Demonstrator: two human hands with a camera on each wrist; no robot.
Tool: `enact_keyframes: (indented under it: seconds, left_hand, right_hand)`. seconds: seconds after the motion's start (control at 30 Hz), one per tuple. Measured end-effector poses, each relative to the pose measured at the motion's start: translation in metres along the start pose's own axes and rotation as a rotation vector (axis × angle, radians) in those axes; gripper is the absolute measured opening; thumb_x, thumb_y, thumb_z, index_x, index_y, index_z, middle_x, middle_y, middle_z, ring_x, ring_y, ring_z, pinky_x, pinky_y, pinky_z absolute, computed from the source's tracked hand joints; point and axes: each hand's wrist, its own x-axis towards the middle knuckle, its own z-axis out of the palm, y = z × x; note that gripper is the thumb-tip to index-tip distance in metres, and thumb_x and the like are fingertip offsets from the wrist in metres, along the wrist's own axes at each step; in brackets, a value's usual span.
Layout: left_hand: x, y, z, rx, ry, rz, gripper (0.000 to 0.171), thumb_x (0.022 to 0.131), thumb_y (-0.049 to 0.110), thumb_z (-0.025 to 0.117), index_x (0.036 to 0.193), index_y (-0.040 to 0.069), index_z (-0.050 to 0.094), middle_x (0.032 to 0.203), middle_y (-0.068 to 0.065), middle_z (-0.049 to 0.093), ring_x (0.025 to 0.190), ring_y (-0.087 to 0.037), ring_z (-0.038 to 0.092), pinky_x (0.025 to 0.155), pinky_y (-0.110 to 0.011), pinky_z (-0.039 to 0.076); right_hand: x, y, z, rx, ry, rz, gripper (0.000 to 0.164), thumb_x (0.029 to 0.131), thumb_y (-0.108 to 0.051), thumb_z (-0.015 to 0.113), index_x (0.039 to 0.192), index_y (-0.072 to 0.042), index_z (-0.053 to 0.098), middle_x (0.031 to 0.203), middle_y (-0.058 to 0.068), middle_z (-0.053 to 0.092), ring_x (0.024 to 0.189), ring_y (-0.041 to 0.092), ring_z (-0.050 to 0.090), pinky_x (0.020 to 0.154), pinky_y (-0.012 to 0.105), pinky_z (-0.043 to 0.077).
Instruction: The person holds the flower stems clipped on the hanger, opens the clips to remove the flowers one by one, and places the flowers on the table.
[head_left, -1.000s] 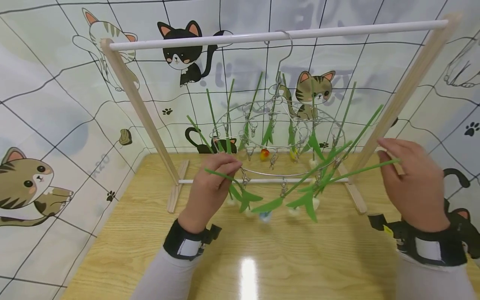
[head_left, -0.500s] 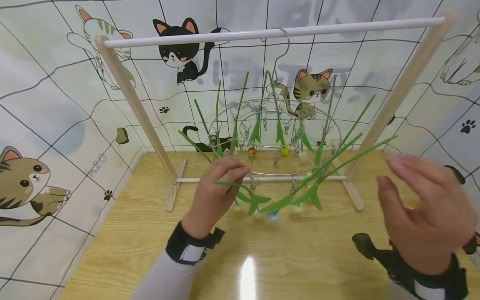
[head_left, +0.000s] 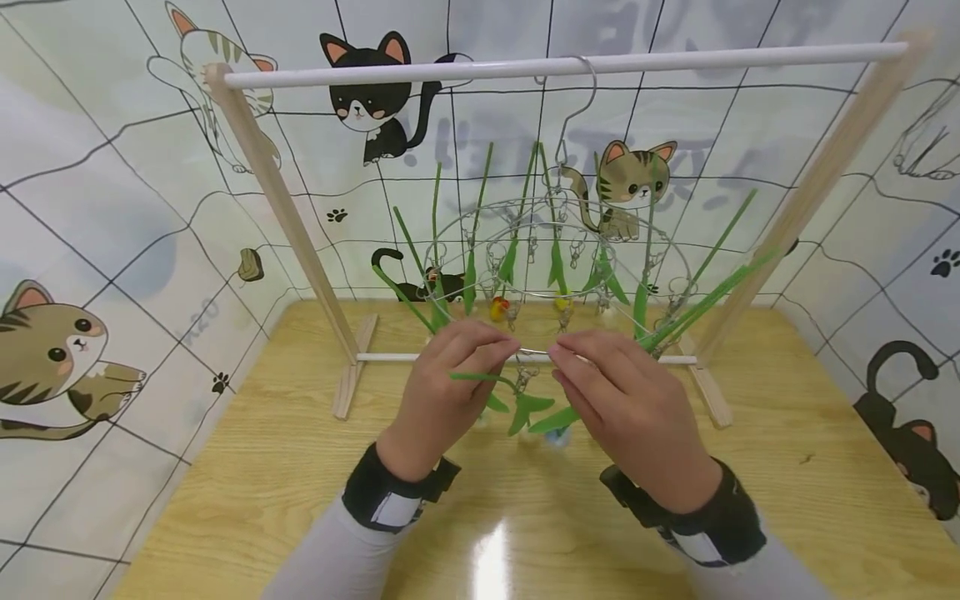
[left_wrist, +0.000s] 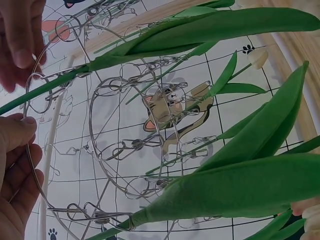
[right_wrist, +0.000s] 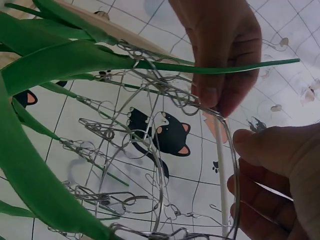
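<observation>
A round wire clip hanger (head_left: pixel 480 293) hangs from the rack's bar by its hook, with artificial tulips clipped around it, heads down and green stems up. At the front of its outer ring, my left hand (head_left: pixel 453 383) pinches the wire between thumb and fingers. My right hand (head_left: pixel 637 408) is just beside it, fingertips on the same front stretch; in the right wrist view its thumb (right_wrist: pixel 255 145) and fingers lie at the wire. A green stem and leaves (head_left: pixel 521 410) hang between the hands. A pale blue tulip head (head_left: pixel 557 437) shows below, partly hidden by the right hand.
The rack has a white top bar (head_left: pixel 450 73), wooden posts (head_left: pixel 281 200) and a low white crossbar (head_left: pixel 382 357). It stands on a wood-grain table (head_left: pixel 315 483). Behind hangs a cat-patterned backdrop (head_left: pixel 315 175). Long stems stick out at the hanger's right.
The hanger has turned, its front clips shifting right and its rear tulips left. My left hand has moved slightly right with the ring. My right hand has come from the far right to the ring's front.
</observation>
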Motion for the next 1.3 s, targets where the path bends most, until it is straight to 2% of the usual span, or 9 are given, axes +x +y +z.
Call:
enact_keyframes:
  seconds: [0.17, 0.3, 0.43, 0.53, 0.67, 0.77, 0.87, 1.07, 1.3]
  left_hand:
    - [0.002, 0.002, -0.001, 0.003, -0.007, 0.001, 0.027, 0.084, -0.007, 0.081, 0.107, 0.005, 0.077, 0.103, -0.007, 0.073, 0.102, -0.024, 0.069, 0.096, -0.031, 0.058]
    - [0.003, 0.001, -0.006, 0.002, -0.001, 0.002, 0.030, 0.083, -0.009, 0.080, 0.110, 0.005, 0.075, 0.106, -0.008, 0.073, 0.105, -0.026, 0.069, 0.099, -0.032, 0.058]
    - [0.002, -0.002, -0.014, -0.002, 0.048, -0.013, 0.033, 0.084, -0.014, 0.073, 0.111, 0.005, 0.073, 0.109, -0.010, 0.072, 0.106, -0.028, 0.068, 0.101, -0.035, 0.058]
    - [0.001, -0.007, -0.019, -0.028, 0.157, -0.035, 0.031, 0.086, -0.017, 0.063, 0.108, 0.002, 0.073, 0.106, -0.014, 0.071, 0.103, -0.031, 0.068, 0.092, -0.036, 0.059]
    - [0.000, -0.015, -0.024, -0.032, 0.403, -0.095, 0.028, 0.085, -0.018, 0.055, 0.099, -0.003, 0.074, 0.098, -0.019, 0.071, 0.092, -0.034, 0.067, 0.080, -0.033, 0.057]
    - [0.000, -0.021, -0.027, -0.022, 0.568, -0.205, 0.021, 0.088, -0.015, 0.055, 0.095, -0.005, 0.072, 0.095, -0.021, 0.070, 0.089, -0.035, 0.066, 0.084, -0.029, 0.055]
    - [-0.002, -0.028, -0.029, -0.034, 0.640, -0.338, 0.014, 0.093, -0.011, 0.056, 0.096, -0.006, 0.068, 0.096, -0.022, 0.069, 0.094, -0.035, 0.066, 0.092, -0.028, 0.054]
    - [-0.013, -0.042, -0.024, -0.090, 0.550, -0.504, 0.015, 0.097, -0.007, 0.055, 0.104, -0.007, 0.067, 0.101, -0.023, 0.068, 0.099, -0.033, 0.065, 0.095, -0.029, 0.050]
    - [-0.019, -0.042, -0.014, -0.102, 0.327, -0.463, 0.014, 0.098, -0.005, 0.060, 0.108, -0.006, 0.070, 0.107, -0.021, 0.069, 0.104, -0.034, 0.065, 0.097, -0.033, 0.052]
  right_hand:
    - [-0.004, 0.004, 0.009, -0.033, -0.023, 0.021, 0.024, 0.104, 0.000, 0.057, 0.121, 0.001, 0.073, 0.107, 0.017, 0.074, 0.095, 0.034, 0.070, 0.079, 0.046, 0.062]
    - [-0.006, 0.009, 0.009, -0.042, -0.032, 0.034, 0.038, 0.085, 0.015, 0.072, 0.119, 0.001, 0.074, 0.101, 0.016, 0.073, 0.091, 0.035, 0.071, 0.076, 0.046, 0.063]
    - [-0.007, 0.012, 0.007, -0.058, -0.049, 0.050, 0.045, 0.077, 0.017, 0.078, 0.119, 0.001, 0.075, 0.100, 0.016, 0.073, 0.090, 0.034, 0.071, 0.076, 0.046, 0.063]
    - [-0.008, 0.013, 0.004, -0.069, -0.062, 0.055, 0.045, 0.077, 0.017, 0.078, 0.118, 0.001, 0.075, 0.100, 0.016, 0.074, 0.091, 0.034, 0.071, 0.077, 0.045, 0.063]
    - [-0.010, 0.015, 0.001, -0.053, -0.068, 0.064, 0.044, 0.076, 0.020, 0.077, 0.116, 0.001, 0.075, 0.101, 0.016, 0.073, 0.092, 0.033, 0.071, 0.077, 0.045, 0.062]
    - [-0.011, 0.018, -0.002, -0.040, -0.073, 0.078, 0.044, 0.075, 0.021, 0.077, 0.115, 0.001, 0.075, 0.101, 0.015, 0.073, 0.092, 0.034, 0.070, 0.078, 0.045, 0.062]
    - [-0.012, 0.020, -0.005, -0.033, -0.069, 0.095, 0.045, 0.074, 0.021, 0.078, 0.114, 0.001, 0.075, 0.101, 0.016, 0.074, 0.092, 0.034, 0.071, 0.079, 0.046, 0.061]
    - [-0.017, 0.028, -0.012, -0.017, -0.085, 0.117, 0.047, 0.072, 0.020, 0.079, 0.114, 0.001, 0.074, 0.104, 0.015, 0.074, 0.097, 0.035, 0.070, 0.086, 0.049, 0.060]
    - [-0.022, 0.036, -0.017, 0.007, -0.095, 0.136, 0.044, 0.073, 0.018, 0.079, 0.114, 0.001, 0.075, 0.104, 0.016, 0.074, 0.099, 0.035, 0.070, 0.089, 0.050, 0.058]
